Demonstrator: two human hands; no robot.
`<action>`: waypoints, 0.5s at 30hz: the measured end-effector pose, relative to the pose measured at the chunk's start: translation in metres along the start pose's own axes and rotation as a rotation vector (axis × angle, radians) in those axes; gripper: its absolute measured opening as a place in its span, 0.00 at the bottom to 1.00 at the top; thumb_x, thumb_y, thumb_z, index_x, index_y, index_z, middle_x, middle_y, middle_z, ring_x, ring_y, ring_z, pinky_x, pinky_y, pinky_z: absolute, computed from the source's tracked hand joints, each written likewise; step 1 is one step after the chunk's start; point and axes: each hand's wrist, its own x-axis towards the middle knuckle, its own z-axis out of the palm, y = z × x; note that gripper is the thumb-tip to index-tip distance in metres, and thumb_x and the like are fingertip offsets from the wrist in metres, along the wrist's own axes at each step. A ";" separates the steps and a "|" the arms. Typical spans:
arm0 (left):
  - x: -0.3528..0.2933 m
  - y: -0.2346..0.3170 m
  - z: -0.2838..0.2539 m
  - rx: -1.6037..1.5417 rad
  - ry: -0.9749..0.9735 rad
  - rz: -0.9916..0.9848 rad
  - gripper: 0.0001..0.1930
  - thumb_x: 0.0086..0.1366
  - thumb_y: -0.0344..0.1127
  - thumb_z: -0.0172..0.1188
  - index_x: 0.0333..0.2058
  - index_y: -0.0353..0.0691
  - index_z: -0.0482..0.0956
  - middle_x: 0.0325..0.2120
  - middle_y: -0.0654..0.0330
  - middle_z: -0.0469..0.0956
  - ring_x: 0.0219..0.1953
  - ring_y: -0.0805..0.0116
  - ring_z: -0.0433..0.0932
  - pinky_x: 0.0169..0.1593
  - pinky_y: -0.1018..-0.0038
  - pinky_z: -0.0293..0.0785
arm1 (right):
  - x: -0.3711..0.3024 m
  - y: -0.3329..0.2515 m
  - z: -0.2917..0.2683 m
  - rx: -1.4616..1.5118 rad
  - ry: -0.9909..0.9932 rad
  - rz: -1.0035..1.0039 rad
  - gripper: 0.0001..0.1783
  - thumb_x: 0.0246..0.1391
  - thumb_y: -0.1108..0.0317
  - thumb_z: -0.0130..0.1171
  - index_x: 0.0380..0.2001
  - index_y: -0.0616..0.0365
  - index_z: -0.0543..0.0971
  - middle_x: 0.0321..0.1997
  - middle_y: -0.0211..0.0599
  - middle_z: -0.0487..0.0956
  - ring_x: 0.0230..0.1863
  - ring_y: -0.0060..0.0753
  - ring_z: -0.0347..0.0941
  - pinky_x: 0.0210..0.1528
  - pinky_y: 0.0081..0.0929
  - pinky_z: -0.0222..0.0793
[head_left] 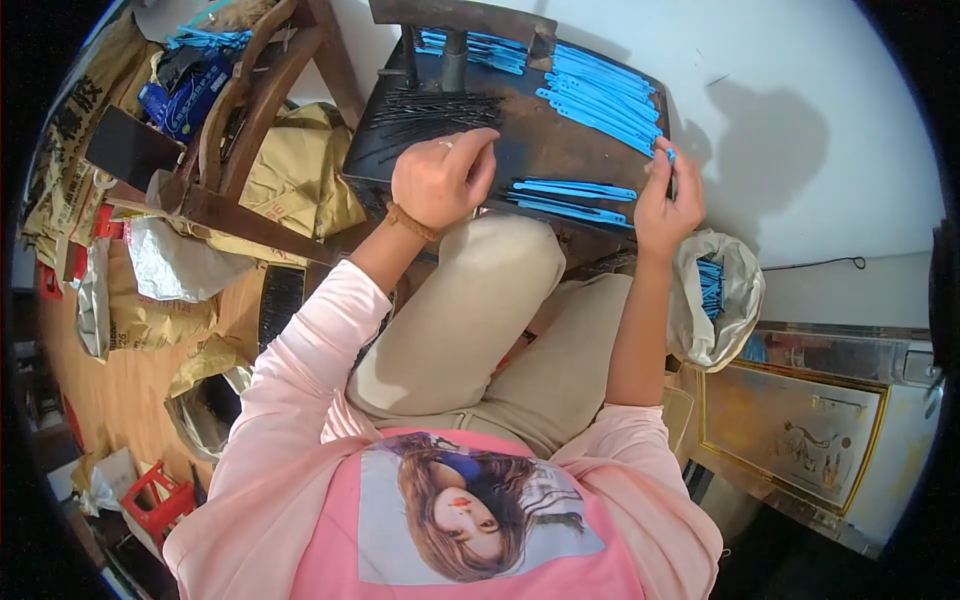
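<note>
My left hand (442,180) has its fingers curled together over the near left of a dark wooden chair seat (505,140). What it holds, if anything, is hidden. Just beyond lies a pile of thin black rods (425,110). My right hand (670,205) pinches the end of a flat blue strip (669,155) at the seat's right edge. Many similar blue strips (600,95) lie side by side at the back right, with holes in their ends. Between my hands, a few blue strips with black rods along them (570,200) rest near the front edge.
The chair's backrest (470,20) stands at the far side. An open white sack (740,310) of blue pieces sits right of my arm. On the left are a wooden chair (245,170), yellow sacks (295,170) and a red plastic stool (160,505). A white wall (790,60) rises behind.
</note>
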 end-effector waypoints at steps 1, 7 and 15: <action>0.000 0.001 0.000 0.002 0.000 -0.004 0.10 0.53 0.27 0.62 0.35 0.43 0.80 0.17 0.58 0.77 0.15 0.62 0.74 0.21 0.71 0.69 | -0.001 0.002 0.000 -0.018 0.015 -0.014 0.06 0.57 0.76 0.55 0.36 0.66 0.79 0.33 0.36 0.80 0.26 0.21 0.72 0.32 0.20 0.69; 0.000 0.000 0.000 0.015 -0.002 -0.010 0.08 0.52 0.27 0.61 0.33 0.42 0.78 0.16 0.61 0.75 0.17 0.63 0.75 0.23 0.71 0.71 | -0.003 0.009 0.000 -0.049 0.015 -0.012 0.08 0.58 0.74 0.56 0.39 0.65 0.80 0.32 0.34 0.81 0.25 0.17 0.69 0.30 0.18 0.68; 0.004 -0.016 -0.015 -0.103 0.079 -0.092 0.08 0.54 0.25 0.60 0.35 0.40 0.80 0.28 0.55 0.79 0.29 0.58 0.79 0.32 0.70 0.75 | -0.003 0.010 0.003 -0.058 0.055 -0.098 0.09 0.58 0.73 0.56 0.40 0.64 0.81 0.29 0.31 0.79 0.26 0.15 0.69 0.30 0.16 0.66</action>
